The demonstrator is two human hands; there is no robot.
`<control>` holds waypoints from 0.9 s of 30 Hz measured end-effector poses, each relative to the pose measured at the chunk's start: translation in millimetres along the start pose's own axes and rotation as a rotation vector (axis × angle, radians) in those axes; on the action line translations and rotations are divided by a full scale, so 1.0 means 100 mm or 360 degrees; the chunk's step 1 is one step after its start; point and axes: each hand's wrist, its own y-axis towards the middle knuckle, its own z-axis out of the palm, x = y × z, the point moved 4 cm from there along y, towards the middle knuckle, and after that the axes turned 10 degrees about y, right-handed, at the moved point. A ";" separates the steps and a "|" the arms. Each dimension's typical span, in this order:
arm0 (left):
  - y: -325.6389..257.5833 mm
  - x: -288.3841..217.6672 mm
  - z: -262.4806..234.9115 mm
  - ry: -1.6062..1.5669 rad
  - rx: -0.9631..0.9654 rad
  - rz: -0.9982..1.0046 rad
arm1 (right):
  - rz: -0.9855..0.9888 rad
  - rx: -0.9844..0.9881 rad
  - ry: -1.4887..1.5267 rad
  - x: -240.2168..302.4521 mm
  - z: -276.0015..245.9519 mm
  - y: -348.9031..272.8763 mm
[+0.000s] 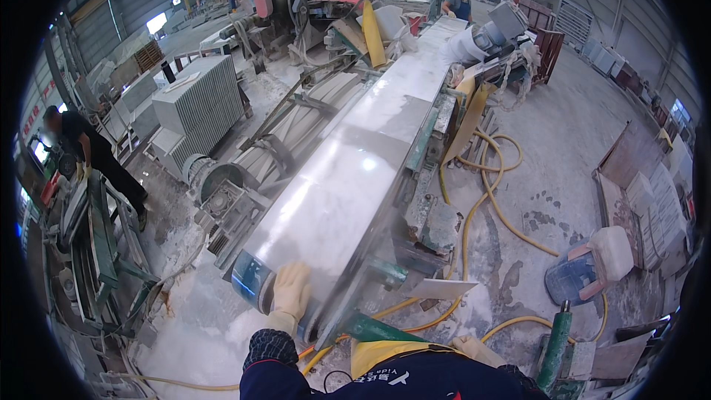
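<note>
A long wet white stone slab (pixel 326 204) lies on a conveyor that runs away from me toward the far right. My left hand (pixel 292 289), in a cream glove, rests at the slab's near end with its fingers stretched out flat. Beside it is the rounded, shiny blue end of the conveyor (pixel 252 279). My right hand (pixel 478 350), also gloved, is low at the right of my yellow apron (pixel 389 354). Its fingers are mostly hidden, and I cannot make out anything in it.
A motor (pixel 211 178) sits left of the conveyor, near stacked slabs (pixel 200 104). Yellow hoses (pixel 474 215) curl across the right floor by a blue container (pixel 570 279). A green post (pixel 554 348) stands near right. One person (pixel 92 148) works at left, another (pixel 461 6) at the far end.
</note>
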 end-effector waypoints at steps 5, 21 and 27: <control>-0.02 -0.01 -0.03 -0.0009 -0.0013 0.0009 | 0.0006 -0.0019 0.0033 -0.02 0.00 0.00; -0.14 0.04 -0.02 0.0007 0.0082 -0.0035 | -0.0045 0.0056 -0.0080 0.02 0.00 -0.03; -0.20 0.05 -0.01 0.0027 0.0088 -0.0061 | -0.0048 0.0104 -0.0004 -0.07 -0.01 0.00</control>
